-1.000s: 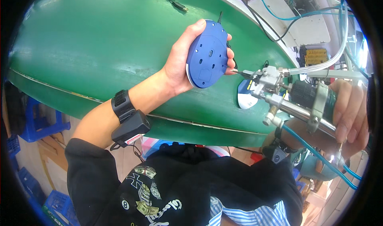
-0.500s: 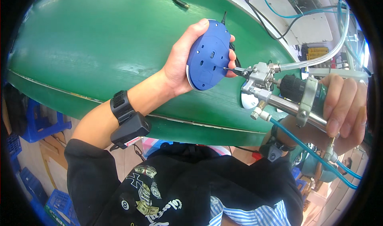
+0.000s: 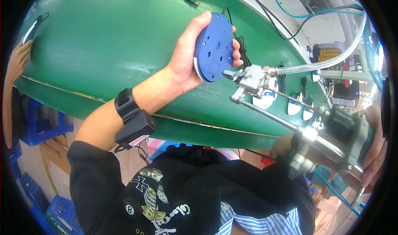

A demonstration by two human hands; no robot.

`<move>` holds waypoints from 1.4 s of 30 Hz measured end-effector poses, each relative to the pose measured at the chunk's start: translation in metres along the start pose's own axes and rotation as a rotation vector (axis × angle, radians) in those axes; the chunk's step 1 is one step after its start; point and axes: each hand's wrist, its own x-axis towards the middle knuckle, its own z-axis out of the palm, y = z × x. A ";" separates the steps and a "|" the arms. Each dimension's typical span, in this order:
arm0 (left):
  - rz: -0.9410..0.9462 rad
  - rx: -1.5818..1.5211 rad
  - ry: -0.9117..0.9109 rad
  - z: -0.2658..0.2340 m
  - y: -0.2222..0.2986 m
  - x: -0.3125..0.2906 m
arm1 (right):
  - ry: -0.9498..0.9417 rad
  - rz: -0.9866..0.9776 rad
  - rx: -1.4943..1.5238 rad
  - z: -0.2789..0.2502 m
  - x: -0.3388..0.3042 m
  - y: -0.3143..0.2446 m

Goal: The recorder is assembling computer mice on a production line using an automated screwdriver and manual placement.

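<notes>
Over the green work surface, my left hand (image 3: 182, 54) wraps round a corded computer mouse (image 3: 215, 52), its blue underside with screw holes and slots facing up. The mouse's black cable (image 3: 241, 50) trails down its far right side. At the right rim my right hand (image 3: 374, 139) grips a pneumatic screwdriver (image 3: 344, 127), partly blurred by motion. Its metal nose (image 3: 244, 77) points left, just below and right of the mouse, apart from it. A clear feed hose (image 3: 323, 68) runs into the nose block.
Several white-and-blue mice (image 3: 295, 104) with bundled cables lie on the green table (image 3: 103, 36) to the right. A co-worker's hand (image 3: 18, 63) at the far left holds a white-and-black object. A cable plug (image 3: 191, 1) lies at the back; blue air tubes (image 3: 340, 195) hang low right.
My right hand has drawn the screwdriver right and down, off the mouse. My left hand with the mouse has shifted slightly up. A co-worker's hand has appeared at the left.
</notes>
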 end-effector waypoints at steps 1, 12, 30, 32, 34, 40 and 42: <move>0.008 -0.007 -0.013 0.000 -0.001 0.000 | 0.074 0.175 -0.072 0.017 0.006 0.000; -0.009 0.001 -0.038 0.005 -0.005 0.003 | 0.405 0.391 -0.242 0.057 -0.019 0.030; -0.035 0.169 -0.023 0.006 -0.002 0.005 | 0.525 0.342 -0.250 0.068 -0.017 0.037; -0.039 0.315 -0.069 -0.002 0.000 0.009 | 0.643 0.270 -0.152 0.072 -0.011 0.010; -0.028 0.388 -0.047 0.002 -0.003 0.010 | 0.696 0.202 -0.245 0.073 -0.018 -0.020; 0.113 1.264 -0.058 -0.019 -0.004 0.013 | 1.065 0.708 -0.742 0.104 -0.038 -0.060; 0.359 1.580 -0.213 -0.032 0.002 0.013 | 0.869 0.607 -0.780 0.097 -0.066 -0.054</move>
